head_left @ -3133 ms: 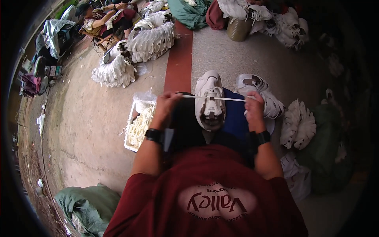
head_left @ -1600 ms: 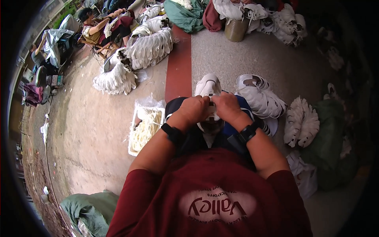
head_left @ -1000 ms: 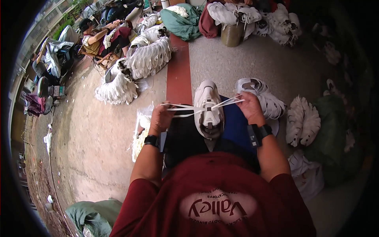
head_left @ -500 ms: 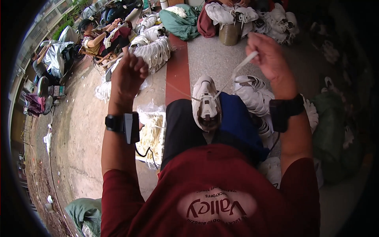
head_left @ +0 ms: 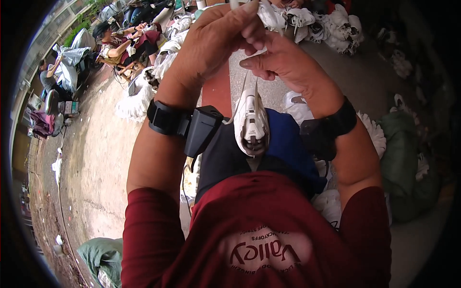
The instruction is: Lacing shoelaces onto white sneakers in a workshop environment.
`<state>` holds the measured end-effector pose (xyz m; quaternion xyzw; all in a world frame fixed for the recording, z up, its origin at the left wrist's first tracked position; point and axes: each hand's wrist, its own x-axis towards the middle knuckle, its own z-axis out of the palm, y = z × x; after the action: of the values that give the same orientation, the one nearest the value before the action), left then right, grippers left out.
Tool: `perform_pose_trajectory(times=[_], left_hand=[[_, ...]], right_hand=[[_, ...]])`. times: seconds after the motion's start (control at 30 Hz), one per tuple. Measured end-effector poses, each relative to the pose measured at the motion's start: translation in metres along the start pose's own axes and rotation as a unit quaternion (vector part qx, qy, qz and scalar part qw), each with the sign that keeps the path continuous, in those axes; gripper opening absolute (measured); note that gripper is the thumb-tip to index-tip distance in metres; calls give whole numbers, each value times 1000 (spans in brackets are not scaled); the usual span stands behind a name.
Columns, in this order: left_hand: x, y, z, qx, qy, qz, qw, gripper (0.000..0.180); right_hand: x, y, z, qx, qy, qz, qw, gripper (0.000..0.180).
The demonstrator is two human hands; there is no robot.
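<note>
A white sneaker [head_left: 251, 120] rests on my lap, between my dark-clad left thigh and the blue cloth over my right. White shoelace [head_left: 256, 85] rises from its upper toward my hands. Above the shoe's far end, my left hand [head_left: 223, 36] is raised, fingers closed on the lace, with a white bit showing at the fingertips. Close against it, my right hand [head_left: 283, 62] has its fingers bent, thumb and forefinger toward the left hand, pinching lace. Overlapping fingers partly hide the grip. Both wrists wear black straps with devices.
White sneakers lie in heaps ahead [head_left: 336, 29] and to the left [head_left: 137, 103]. More shoes [head_left: 297, 105] sit beyond my right knee. A dark green sack [head_left: 408, 163] stands at right, another green sack [head_left: 103, 259] at lower left. A seated person [head_left: 127, 45] works at far left.
My hands have come from wide apart to together above the shoe, crossing the lace ends. My left forearm has swung inward and now covers most of the white box of laces.
</note>
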<state>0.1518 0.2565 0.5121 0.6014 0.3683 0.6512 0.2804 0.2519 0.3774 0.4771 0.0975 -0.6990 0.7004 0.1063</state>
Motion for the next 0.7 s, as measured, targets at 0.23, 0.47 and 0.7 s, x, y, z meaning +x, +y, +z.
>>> perform_pose_trajectory(times=[0.23, 0.47, 0.7], left_hand=[[-6, -2, 0, 123, 155, 29, 980, 30], [-95, -98, 9, 197, 101, -298, 929, 28], [-113, -169, 19, -15, 101, -304, 947, 22]], right_hand=[[1, -6, -3, 52, 71, 4, 996, 23], [-5, 2, -25, 189, 158, -35, 969, 21], [-7, -4, -32, 165, 137, -38, 976, 21]])
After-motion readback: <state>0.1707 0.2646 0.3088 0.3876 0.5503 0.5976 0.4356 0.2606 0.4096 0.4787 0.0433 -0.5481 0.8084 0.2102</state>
